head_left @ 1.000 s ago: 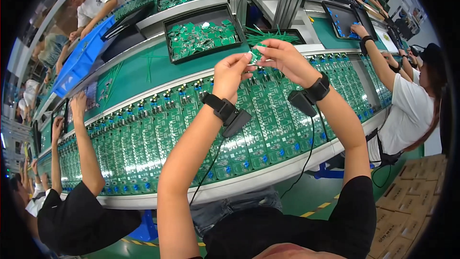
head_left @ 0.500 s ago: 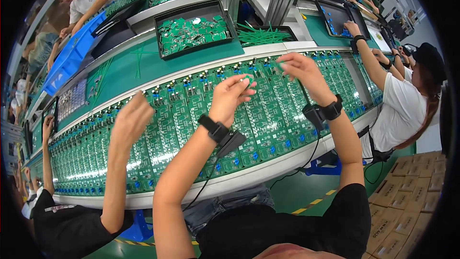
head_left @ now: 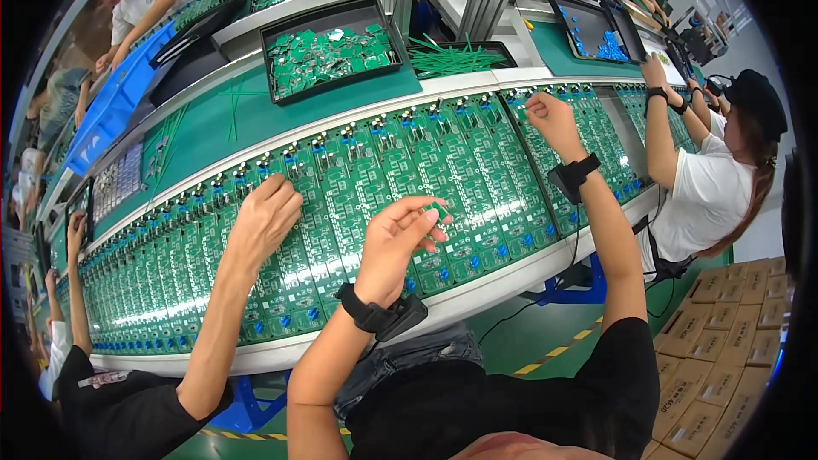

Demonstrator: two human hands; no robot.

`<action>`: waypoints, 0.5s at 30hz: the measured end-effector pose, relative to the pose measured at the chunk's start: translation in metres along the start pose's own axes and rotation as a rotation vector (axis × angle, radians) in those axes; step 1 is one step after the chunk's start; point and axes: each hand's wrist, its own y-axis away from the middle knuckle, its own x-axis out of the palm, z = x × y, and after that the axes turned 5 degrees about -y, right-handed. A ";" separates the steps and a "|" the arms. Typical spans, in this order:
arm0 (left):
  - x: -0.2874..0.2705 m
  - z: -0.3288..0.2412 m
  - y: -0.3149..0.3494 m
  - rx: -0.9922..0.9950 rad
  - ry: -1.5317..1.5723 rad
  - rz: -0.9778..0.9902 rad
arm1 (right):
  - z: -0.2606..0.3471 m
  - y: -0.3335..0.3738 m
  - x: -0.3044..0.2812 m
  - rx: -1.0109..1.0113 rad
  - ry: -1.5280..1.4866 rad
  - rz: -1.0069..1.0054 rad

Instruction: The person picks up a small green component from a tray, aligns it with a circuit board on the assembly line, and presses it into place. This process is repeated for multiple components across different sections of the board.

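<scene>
My left hand (head_left: 394, 247) hovers over the near part of a long row of green circuit boards (head_left: 388, 172), a small green circuit board (head_left: 438, 212) pinched between thumb and fingers. My right hand (head_left: 555, 125) is at the far edge of the row, to the right of a dark gap between boards. Its fingers are curled together over the blue and black parts there; anything between the fingertips is hidden. Black straps with a dark box circle both my wrists.
A black tray (head_left: 269, 77) heaped with small green boards stands beyond the row. Beside it, another tray (head_left: 512, 53) has green strips. A co-worker's hand (head_left: 269, 215) touches the boards at left; another person (head_left: 694, 149) works at right. Stacked cartons (head_left: 716, 349) stand lower right.
My left hand has come down toward me with its small board. My right hand has moved slightly right; the green piece at its fingertips no longer shows. The co-worker's hand moved right, onto the boards.
</scene>
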 end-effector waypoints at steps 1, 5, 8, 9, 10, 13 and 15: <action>-0.001 0.002 0.000 -0.007 0.025 -0.020 | 0.000 0.000 0.001 0.001 -0.028 0.001; -0.008 0.005 0.000 -0.017 0.070 -0.075 | 0.004 -0.005 0.006 0.000 -0.018 0.003; -0.011 0.006 0.001 -0.020 0.093 -0.086 | 0.005 -0.007 0.007 0.007 0.034 0.015; -0.012 0.006 0.001 -0.021 0.104 -0.091 | 0.005 -0.008 0.007 0.011 0.059 0.021; -0.013 0.007 0.001 -0.021 0.107 -0.091 | 0.005 -0.009 0.007 0.010 0.061 0.023; -0.014 0.005 0.003 -0.022 0.111 -0.090 | 0.006 -0.009 0.010 -0.036 0.107 -0.044; -0.014 0.004 0.004 -0.025 0.110 -0.092 | 0.006 -0.008 0.010 -0.030 0.121 -0.026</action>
